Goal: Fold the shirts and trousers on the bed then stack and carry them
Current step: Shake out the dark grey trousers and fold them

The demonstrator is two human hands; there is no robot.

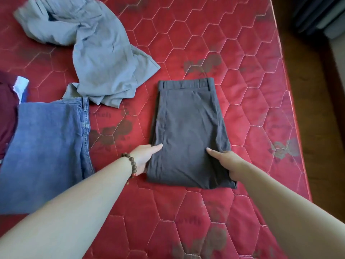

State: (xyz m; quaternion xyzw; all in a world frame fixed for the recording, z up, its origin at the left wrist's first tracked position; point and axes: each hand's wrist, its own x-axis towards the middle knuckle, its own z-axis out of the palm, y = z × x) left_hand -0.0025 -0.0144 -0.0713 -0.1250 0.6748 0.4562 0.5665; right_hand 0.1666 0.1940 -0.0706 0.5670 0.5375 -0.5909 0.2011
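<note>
Trousers in dark grey (188, 131) lie folded mid-bed (242, 90), my left hand (144, 157) and right hand (228, 163) pinching their near corners. Folded jeans (46, 150) wait to my left; the crumpled grey garment (97, 51) looks unfolded, stacking and carrying undone.

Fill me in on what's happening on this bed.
A person is folding clothes on a red quilted mattress. The left hand and right hand grip the near sides of folded dark grey trousers. Folded blue jeans lie to the left; a crumpled light grey garment waits beyond.
</note>
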